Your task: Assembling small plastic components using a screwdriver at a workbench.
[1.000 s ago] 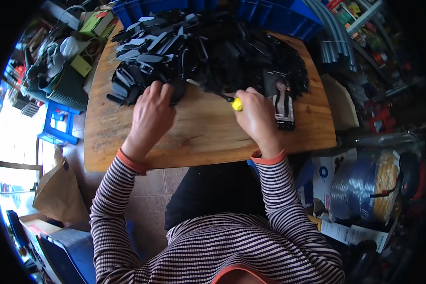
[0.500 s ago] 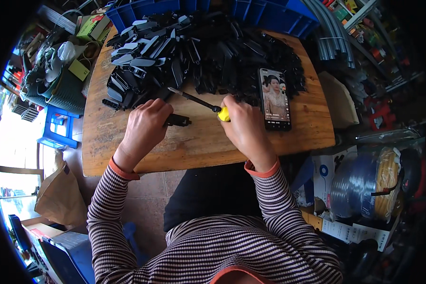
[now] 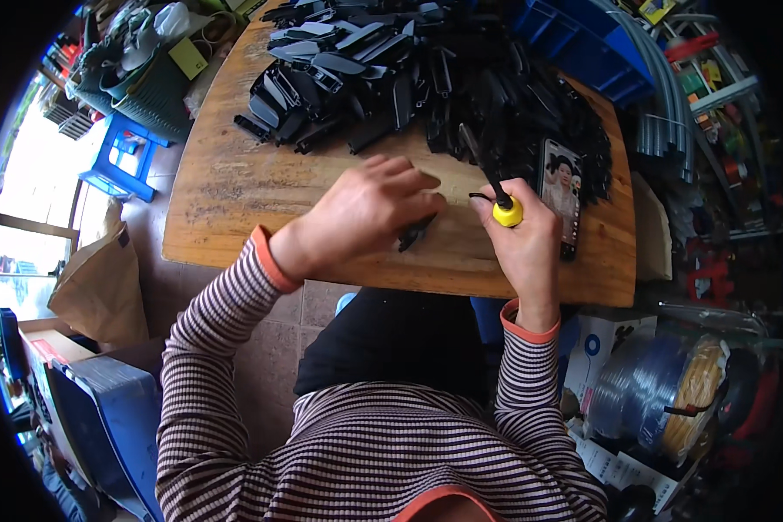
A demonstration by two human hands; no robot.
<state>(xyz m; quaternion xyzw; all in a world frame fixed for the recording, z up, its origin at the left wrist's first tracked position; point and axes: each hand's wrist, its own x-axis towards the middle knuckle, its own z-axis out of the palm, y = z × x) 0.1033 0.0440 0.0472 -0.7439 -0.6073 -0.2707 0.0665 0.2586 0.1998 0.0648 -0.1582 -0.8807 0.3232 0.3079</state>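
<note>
My right hand (image 3: 531, 230) is closed round the yellow handle of a screwdriver (image 3: 507, 212), whose dark shaft points away toward the pile. A thin, curved black piece (image 3: 481, 197) shows at that hand's thumb and fingertips. To its left, my left hand (image 3: 370, 213) is bent over a small black plastic part (image 3: 418, 231), slightly smeared by motion; the fingers cover most of the part. Beyond both hands lies a big heap of black and grey plastic parts (image 3: 357, 65).
The wooden table (image 3: 226, 204) carries everything. Right of my right hand lies a phone (image 3: 562, 187) with its screen lit. A blue crate (image 3: 583, 48) stands at the far right, a blue stool (image 3: 122, 157) left of the table. Wrapped coils (image 3: 644, 391) sit at the lower right.
My left hand has moved right with the black part, nearer my right hand. The screwdriver has swung from pointing left to pointing away. The whole view has shifted.
</note>
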